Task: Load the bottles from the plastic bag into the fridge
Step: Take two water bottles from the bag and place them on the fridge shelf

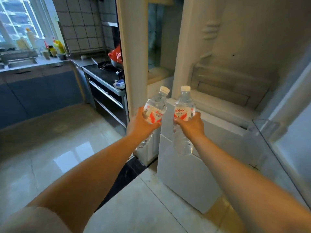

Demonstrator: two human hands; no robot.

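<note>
Left hand (140,122): fingers clamped on left bottle (155,108), cap tilted upper right. Right hand (191,124): fingers clamped on right bottle (184,106), upright, centre frame, before open fridge (235,64).

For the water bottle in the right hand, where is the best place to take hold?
Around the labelled middle, from the near side, as the right hand does now. The water bottle is upright and round, its label band gives a firm grip, and the white cap stays free to go into the fridge.
</note>
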